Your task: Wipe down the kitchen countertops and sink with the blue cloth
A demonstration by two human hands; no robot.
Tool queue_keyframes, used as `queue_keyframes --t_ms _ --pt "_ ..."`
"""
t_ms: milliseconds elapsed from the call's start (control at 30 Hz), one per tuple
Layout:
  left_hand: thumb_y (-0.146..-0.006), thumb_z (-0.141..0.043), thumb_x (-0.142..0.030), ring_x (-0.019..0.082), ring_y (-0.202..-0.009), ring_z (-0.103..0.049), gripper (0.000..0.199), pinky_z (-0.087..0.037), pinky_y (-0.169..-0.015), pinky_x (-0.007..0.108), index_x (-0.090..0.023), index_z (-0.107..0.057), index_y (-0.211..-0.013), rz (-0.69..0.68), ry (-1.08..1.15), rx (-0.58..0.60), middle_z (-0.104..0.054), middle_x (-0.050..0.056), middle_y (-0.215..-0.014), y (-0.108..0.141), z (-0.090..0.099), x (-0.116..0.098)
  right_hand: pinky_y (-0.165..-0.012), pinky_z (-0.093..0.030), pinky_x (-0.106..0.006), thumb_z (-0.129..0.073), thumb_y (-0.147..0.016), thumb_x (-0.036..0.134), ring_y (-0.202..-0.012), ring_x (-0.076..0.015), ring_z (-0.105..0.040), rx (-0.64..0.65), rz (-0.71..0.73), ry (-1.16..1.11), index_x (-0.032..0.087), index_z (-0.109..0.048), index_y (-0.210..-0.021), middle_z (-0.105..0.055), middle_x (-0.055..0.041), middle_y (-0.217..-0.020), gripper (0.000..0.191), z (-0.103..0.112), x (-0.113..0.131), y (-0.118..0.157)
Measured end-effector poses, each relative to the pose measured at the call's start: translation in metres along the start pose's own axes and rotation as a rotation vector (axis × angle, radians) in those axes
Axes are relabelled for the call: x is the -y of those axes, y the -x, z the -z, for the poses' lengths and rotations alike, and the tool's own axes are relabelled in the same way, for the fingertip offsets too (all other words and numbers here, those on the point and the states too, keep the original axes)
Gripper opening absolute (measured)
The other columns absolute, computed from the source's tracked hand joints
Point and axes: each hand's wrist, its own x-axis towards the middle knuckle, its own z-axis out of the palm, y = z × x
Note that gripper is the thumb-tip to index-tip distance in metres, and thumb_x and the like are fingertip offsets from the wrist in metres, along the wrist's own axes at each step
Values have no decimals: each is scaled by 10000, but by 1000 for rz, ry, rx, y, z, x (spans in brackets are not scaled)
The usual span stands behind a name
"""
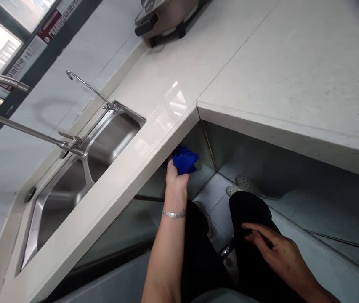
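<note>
While the left hand (pixel 176 181) pinches it, blue cloth (pixel 185 160): central.
Right hand (pixel 282 254): four o'clock, fingers (pixel 263 231) spread.
Sink (pixel 87 174): nine o'clock.

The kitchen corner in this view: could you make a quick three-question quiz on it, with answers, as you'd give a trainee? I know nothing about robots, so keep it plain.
1. What does the left hand hold?
A. A white plate
B. A bunched blue cloth
C. A kettle

2. True or false: the silvery bracelet is on the wrist of the hand that holds the cloth.

3. Fill in the blank: the steel sink set into the counter is divided into ___ basins.

Key: 1. B; 2. true; 3. two.
</note>
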Motion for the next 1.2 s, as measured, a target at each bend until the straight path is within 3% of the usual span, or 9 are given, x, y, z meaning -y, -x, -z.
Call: queue_keyframes --t_ms 200,500,667,800,933,1033,1133,1200 --pt "-890 -603 -214 51 -508 -514 197 -552 -649 222 -195 -512 -716 133 171 -62 -514 -70 -618 13 45 -22 -718 -626 -310 -489 -852 421 -726 -204 -744 11 45 28 311 -733 -964 -774 2 -813 291 -9 0 0" --pt "-943 -569 -345 44 -532 -545 178 -593 -662 230 -195 -541 -850 82 316 -198 -557 -48 -711 28 109 -38 -703 -624 -325 -495 -884 433 -719 -202 -730 5 37 11 301 -728 -974 -774 -11 -863 283 -20 6 10" --pt "-952 -537 -427 52 -549 -561 260 -581 -664 191 -203 -569 -825 -30 321 -248 -596 -30 -720 29 133 -30 -719 -625 -337 -479 -892 421 -733 -200 -732 34 54 -20 294 -730 -970 -774 -19 -895 292 -27 4 15" --pt "-922 -557 -497 94 -620 -632 283 -583 -655 210 -229 -645 -893 -100 262 -279 -667 -16 -763 43 138 -3 -756 -638 -363 -538 -881 491 -822 -224 -745 95 -20 -119 281 -709 -1091 -770 -48 -1023 343 -35 4 10" --pt "-894 -527 -602 170 -633 -680 463 -590 -635 299 -176 -699 -952 -4 104 -124 -727 70 -809 64 139 39 -879 -615 -394 -609 -857 579 -1176 -264 -652 266 -103 -467 276 -486 -1426 -541 -127 -1461 657 -42 32 -5" --pt "-867 -564 -615 231 -906 -718 508 -575 -873 361 -167 -707 -1059 -82 -160 88 -752 125 -1006 76 144 65 -918 -589 -409 -561 -895 605 -1288 -252 -572 365 -157 -680 366 -293 -1531 -435 -91 -1553 730 -50 62 -18" --pt "-851 -671 -452 251 -1325 -530 485 -340 -1186 378 -206 -638 -1268 -329 -549 333 -629 127 -1365 81 154 72 -885 -597 -390 -565 -870 624 -1177 -253 -649 392 -252 -819 334 -496 -1417 -636 -59 -1362 623 -61 80 -29" --pt "-891 -616 -414 240 -1435 -403 543 -230 -1244 399 -236 -532 -1398 -415 -758 466 -509 108 -1503 81 161 69 -860 -603 -386 -587 -844 609 -1072 -264 -696 370 -319 -849 280 -634 -1260 -736 -59 -1168 533 -68 83 -36"
